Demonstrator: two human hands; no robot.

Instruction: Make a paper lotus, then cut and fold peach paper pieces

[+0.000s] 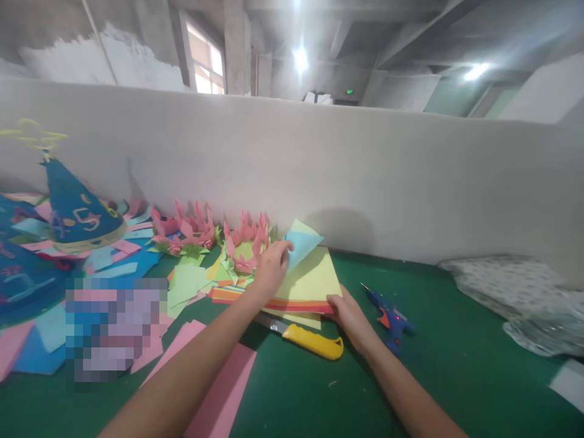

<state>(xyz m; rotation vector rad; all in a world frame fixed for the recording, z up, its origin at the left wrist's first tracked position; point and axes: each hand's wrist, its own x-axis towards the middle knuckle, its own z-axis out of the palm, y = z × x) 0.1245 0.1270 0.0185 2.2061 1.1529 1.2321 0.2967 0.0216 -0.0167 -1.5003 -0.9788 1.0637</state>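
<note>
A stack of coloured paper sheets [310, 280], yellow on top, lies on the green table [410, 389]. My left hand [272, 266] pinches the far corner of the top sheets and lifts a light blue sheet [301, 246] up from the stack. My right hand [347, 314] rests on the near right corner of the stack, fingers closed on its edge. A yellow utility knife [310, 341] lies just in front of the stack, between my forearms.
A blue glue gun [390, 316] lies right of the stack. Pink paper flowers [185, 228] stand by the white wall. A blue paper cone hat [75, 210] and loose paper scraps cover the left side. Pink sheets [228, 389] lie near me. Patterned fabric [515, 298] sits far right.
</note>
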